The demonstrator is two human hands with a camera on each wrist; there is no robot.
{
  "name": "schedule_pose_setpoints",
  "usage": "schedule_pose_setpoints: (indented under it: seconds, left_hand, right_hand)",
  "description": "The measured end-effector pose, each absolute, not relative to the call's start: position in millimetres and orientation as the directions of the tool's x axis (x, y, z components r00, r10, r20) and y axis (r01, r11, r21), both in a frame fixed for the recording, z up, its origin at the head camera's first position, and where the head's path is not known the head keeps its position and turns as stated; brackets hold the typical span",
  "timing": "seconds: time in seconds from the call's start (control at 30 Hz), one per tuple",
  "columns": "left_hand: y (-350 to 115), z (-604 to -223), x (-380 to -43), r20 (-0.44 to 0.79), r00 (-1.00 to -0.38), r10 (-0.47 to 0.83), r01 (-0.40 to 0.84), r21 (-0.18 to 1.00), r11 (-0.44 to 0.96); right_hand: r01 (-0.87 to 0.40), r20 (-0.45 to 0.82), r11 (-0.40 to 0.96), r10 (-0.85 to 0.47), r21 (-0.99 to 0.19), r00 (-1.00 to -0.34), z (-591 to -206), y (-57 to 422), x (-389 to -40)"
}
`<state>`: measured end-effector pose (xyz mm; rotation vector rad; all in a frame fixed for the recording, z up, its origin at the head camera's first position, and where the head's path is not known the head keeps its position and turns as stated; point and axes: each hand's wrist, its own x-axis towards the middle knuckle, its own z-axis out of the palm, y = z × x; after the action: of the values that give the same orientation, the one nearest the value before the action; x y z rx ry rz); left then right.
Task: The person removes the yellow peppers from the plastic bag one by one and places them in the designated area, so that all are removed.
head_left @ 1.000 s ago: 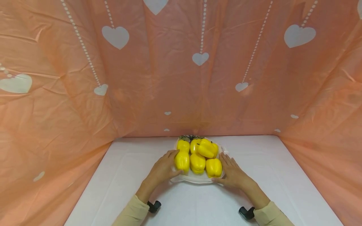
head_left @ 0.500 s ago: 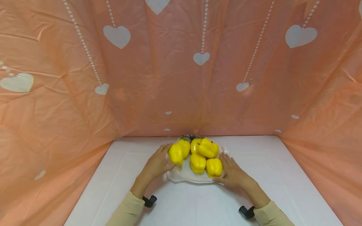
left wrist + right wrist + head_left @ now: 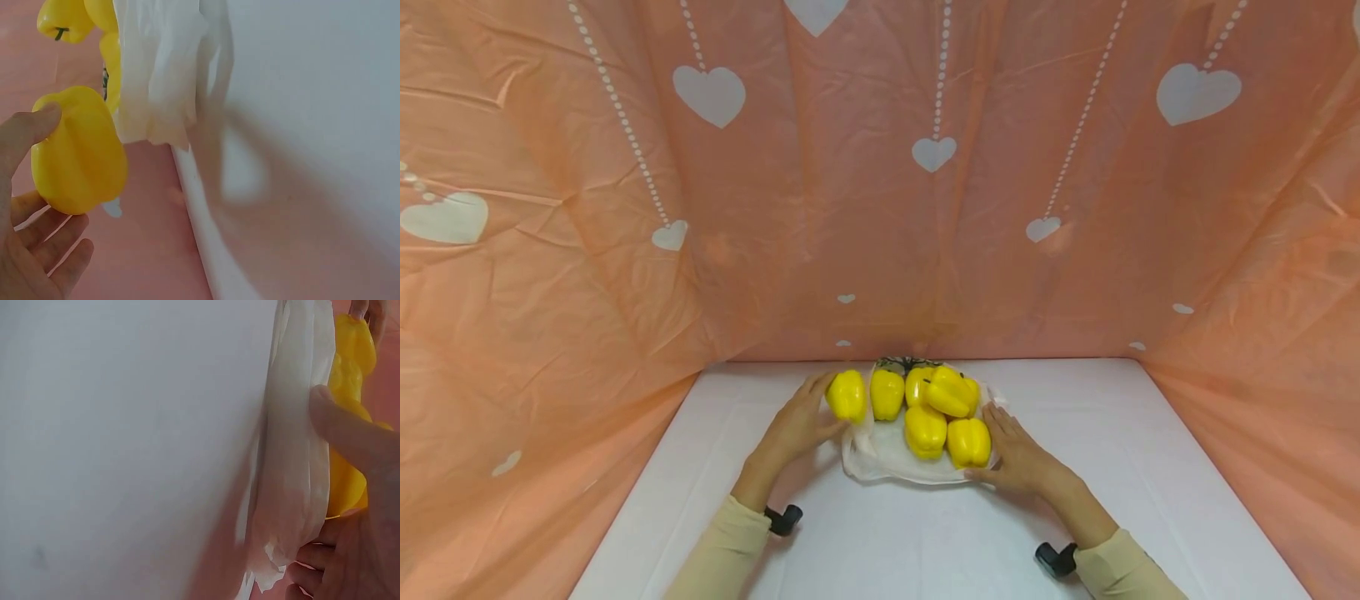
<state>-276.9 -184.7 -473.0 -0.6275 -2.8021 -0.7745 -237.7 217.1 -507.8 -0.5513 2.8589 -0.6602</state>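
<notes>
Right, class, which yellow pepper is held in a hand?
The leftmost pepper in the head view: the left hand grips it, while the others lie grouped over the white bag.

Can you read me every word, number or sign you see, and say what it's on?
There are none I can read.
Dark print at the back of the pale bag: too small to make out.
Yellow peppers: no writing visible.
Pink-orange backdrop: just hearts and dotted lines, no letters.
</notes>
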Motion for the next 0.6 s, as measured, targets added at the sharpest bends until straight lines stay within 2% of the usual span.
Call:
schedule_pose_setpoints:
  seconds: [0.2, 0.6]
  left_hand:
    - [-192, -471, -284, 0.226, -0.913, 0.340, 0.408, 0.469, 0.784]
    - [-204, -478, -301, 0.241, -0.894, 0.377, 0.447, 0.470, 0.761]
  right_hand:
    - [-0.290, -0.096, 0.840, -0.371, -0.458, -0.924, -505, 216, -237]
    - [-0.303, -0.092, 0.840, -0.381, -0.449, -0.920, -506, 217, -239]
